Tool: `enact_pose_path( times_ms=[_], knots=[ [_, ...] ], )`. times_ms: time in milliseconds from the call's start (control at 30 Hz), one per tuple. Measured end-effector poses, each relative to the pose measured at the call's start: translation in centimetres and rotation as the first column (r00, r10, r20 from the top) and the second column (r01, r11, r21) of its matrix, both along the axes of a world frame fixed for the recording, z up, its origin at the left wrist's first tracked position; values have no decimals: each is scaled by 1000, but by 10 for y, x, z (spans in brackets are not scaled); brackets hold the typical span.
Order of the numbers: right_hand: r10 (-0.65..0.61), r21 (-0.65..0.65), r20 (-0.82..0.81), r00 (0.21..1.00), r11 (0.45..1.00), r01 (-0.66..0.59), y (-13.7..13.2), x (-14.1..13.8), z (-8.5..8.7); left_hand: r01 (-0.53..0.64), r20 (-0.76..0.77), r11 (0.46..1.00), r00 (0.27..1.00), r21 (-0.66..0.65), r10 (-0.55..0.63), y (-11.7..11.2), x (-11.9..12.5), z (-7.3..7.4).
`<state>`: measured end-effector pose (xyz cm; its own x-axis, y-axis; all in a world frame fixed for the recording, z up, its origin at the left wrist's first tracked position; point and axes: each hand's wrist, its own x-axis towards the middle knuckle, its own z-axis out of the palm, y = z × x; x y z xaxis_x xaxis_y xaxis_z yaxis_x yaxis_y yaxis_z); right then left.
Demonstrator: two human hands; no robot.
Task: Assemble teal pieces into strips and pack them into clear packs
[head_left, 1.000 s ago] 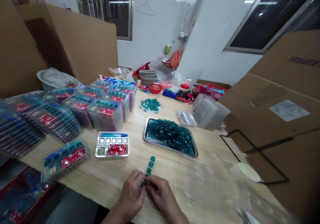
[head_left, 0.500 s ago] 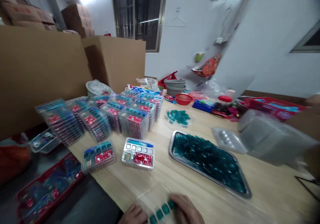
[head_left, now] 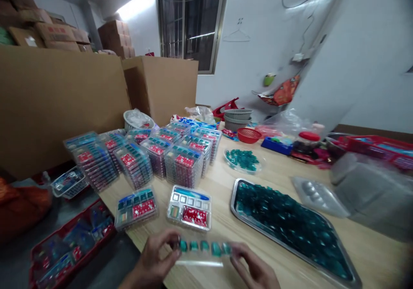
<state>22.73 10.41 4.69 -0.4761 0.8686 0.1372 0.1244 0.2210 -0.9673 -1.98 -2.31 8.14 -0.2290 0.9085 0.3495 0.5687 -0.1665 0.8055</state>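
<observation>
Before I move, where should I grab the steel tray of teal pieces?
I'd take the steel tray by its raised rim on the long near edge, coming from your side, one hand toward each end: that edge runs straight and faces you. The teal pieces spread almost to the rim, so keep your fingers outside it.

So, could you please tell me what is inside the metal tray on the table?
The metal tray holds a layer of teal square pieces, reaching nearly to its rim. They cover the tray's floor, so its bottom is hidden.
</observation>
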Motion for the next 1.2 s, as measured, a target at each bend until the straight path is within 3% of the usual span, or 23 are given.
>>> enact_pose_path(
  times_ms=[67, 167, 367, 467, 567, 733, 933, 1033, 1200],
  knots=[
    [-32, -75, -81, 996, 997, 26, 14, -24, 15, -41, 113, 989, 992, -144, 57, 17, -11, 21],
    [-61, -184, -192, 980, 983, 25, 36, -58, 25, -173, 120, 968, 973, -183, 197, 49, -25, 36],
    [-215, -232, -232, 949, 959, 161, 60, -89, 3, -376, -214, 922, 912, -90, 351, 87, -39, 19],
    [-247, -198, -180, 952, 957, 211, 59, -90, -11, -401, -249, 909, 897, -113, 365, 90, -38, 10],
    [-173, -163, -111, 979, 974, 154, 53, -89, -11, -406, -244, 906, 897, -122, 369, 90, -38, 5],
    [-150, -146, -121, 981, 981, 132, 45, -90, 13, -439, -212, 895, 885, -82, 415, 93, -43, -5],
    [-217, -241, -243, 945, 958, 158, 42, -97, 38, -448, -24, 890, 894, -79, 448, 96, -50, -16],
    [-219, -302, -250, 943, 943, 139, 40, -98, 49, -445, 17, 891, 894, -92, 448, 95, -49, -12],
    [-182, -311, -247, 952, 945, 100, 43, -106, 59, -484, 225, 871, 842, -86, 490, 81, -50, 9]
  ],
)
